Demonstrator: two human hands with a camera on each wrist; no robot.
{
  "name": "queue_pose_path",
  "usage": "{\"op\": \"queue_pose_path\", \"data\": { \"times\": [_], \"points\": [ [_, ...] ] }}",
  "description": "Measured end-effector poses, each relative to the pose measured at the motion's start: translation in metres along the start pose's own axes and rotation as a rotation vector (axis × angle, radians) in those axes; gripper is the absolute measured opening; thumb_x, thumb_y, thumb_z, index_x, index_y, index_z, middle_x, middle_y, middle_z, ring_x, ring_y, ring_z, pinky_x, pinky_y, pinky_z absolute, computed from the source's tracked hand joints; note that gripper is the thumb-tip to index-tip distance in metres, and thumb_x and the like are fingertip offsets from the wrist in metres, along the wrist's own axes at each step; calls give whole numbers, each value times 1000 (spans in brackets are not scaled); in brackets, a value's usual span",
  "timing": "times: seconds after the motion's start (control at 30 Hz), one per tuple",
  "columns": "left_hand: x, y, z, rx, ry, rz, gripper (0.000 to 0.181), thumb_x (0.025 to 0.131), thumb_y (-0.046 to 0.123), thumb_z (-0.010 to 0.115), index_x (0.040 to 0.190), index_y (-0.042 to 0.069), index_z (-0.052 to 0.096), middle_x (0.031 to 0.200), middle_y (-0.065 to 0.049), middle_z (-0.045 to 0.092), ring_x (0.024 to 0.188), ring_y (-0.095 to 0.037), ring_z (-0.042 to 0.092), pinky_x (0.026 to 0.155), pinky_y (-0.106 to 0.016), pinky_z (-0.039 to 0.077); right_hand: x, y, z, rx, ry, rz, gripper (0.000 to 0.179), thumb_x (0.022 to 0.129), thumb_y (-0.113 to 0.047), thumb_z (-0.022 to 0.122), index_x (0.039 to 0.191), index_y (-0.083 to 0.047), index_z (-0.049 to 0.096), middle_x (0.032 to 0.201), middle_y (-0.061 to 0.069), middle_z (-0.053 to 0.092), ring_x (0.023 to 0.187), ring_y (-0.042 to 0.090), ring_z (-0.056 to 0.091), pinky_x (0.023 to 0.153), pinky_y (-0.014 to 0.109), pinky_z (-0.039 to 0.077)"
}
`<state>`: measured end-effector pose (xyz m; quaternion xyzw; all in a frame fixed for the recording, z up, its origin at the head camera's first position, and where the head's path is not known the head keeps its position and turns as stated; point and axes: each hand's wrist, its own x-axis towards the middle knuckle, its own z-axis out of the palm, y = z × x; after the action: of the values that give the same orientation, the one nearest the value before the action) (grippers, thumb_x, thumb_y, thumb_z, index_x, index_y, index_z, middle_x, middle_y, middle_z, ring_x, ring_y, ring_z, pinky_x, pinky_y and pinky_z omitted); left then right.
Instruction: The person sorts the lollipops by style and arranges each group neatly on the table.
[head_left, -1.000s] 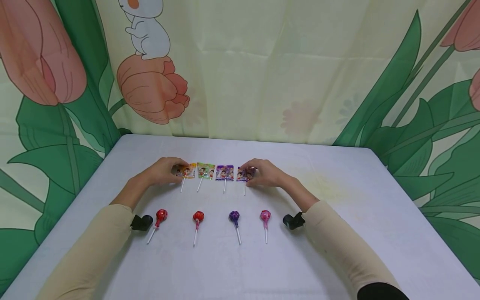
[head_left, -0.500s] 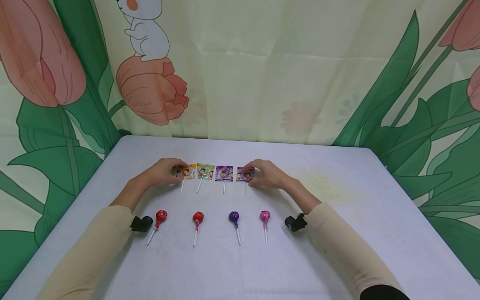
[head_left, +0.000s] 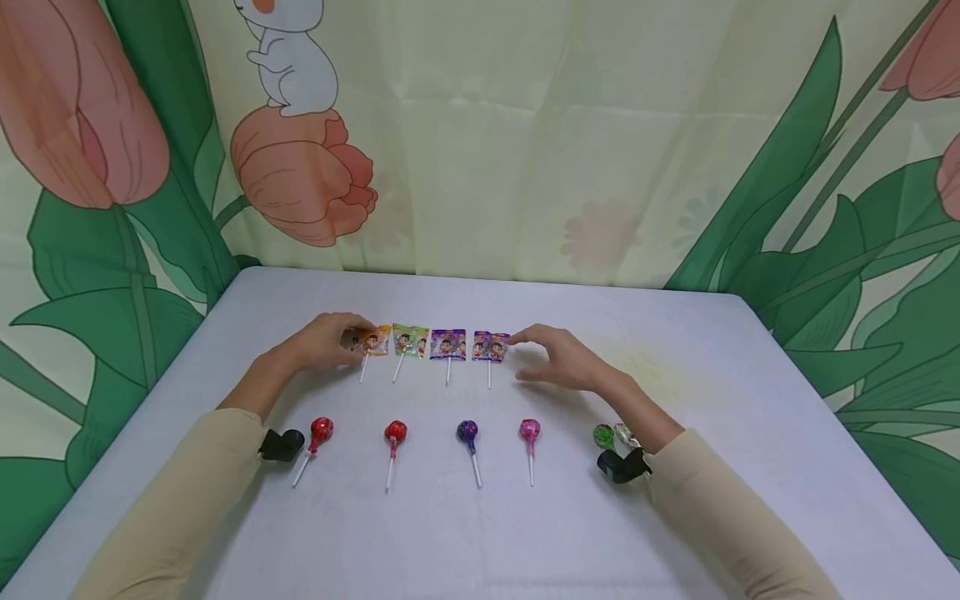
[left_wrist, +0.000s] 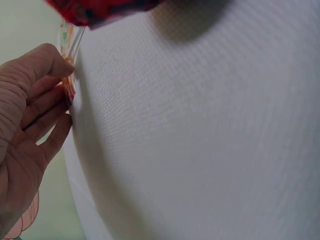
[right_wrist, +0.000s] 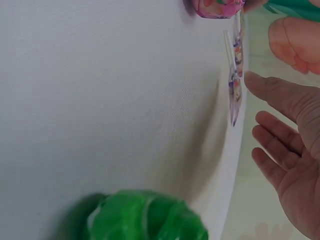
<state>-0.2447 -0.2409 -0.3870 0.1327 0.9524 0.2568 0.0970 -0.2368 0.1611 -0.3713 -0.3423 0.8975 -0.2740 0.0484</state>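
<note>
Along the back of the table lies a row of flat-wrapped lollipops: orange (head_left: 378,340), green (head_left: 411,340), purple (head_left: 447,343) and another purple one (head_left: 490,345). My left hand (head_left: 330,340) pinches the left edge of the orange-wrapped lollipop and covers part of it; in the left wrist view its thumb and fingertips meet at the wrapper (left_wrist: 68,82). Just right of the last purple packet is my right hand (head_left: 566,360), fingers apart, holding nothing. In the right wrist view its thumb is close to that packet (right_wrist: 235,92); whether they touch I cannot tell.
Nearer the front lie round lollipops: red (head_left: 322,428), another red (head_left: 395,431), purple (head_left: 467,430) and pink (head_left: 529,429). A green round lollipop (head_left: 603,436) lies beside the right wrist camera (head_left: 622,466), with a shiny silvery thing (head_left: 625,433) partly hidden by the arm.
My right hand has let go of the rightmost purple packet and drawn back to the right, its fingers spreading. The green round lollipop now shows. My left hand stays in place.
</note>
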Motion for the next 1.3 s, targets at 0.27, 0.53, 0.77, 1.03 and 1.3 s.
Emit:
{"op": "queue_pose_path", "data": {
  "times": [0.27,0.53,0.77,1.03,1.3],
  "points": [
    [1,-1,1,-3,-3,2,55,90,7,75,142,1,57,145,-22,54,136,-40,46,116,-56,37,-18,-1,-4,30,33,5,52,87,-14,81,135,-3,63,136,11,64,133,34,54,112,54,42],
    [1,-1,1,-7,8,4,56,89,6,75,141,1,57,145,-22,54,136,-40,46,116,-57,38,-36,-7,-11,69,48,20,53,89,-17,81,137,-6,62,138,7,63,136,31,52,113,55,42],
    [1,-1,-1,-3,7,3,56,89,5,75,142,0,57,145,-23,54,136,-40,47,116,-57,38,-53,-13,-15,55,72,14,55,87,-17,82,137,-8,62,137,6,64,133,31,54,109,58,45],
    [1,0,0,-4,7,8,55,90,6,74,141,-1,57,145,-23,54,136,-41,46,116,-57,37,-69,-20,-21,74,95,3,54,87,-20,83,137,-17,62,136,3,64,132,26,55,107,58,46],
    [0,0,0,-7,8,5,54,90,6,75,141,0,58,144,-23,55,136,-41,47,116,-57,37,-86,-20,-23,67,96,9,55,87,-22,83,138,-19,62,136,-1,64,131,25,55,105,60,48]
  ]
}}
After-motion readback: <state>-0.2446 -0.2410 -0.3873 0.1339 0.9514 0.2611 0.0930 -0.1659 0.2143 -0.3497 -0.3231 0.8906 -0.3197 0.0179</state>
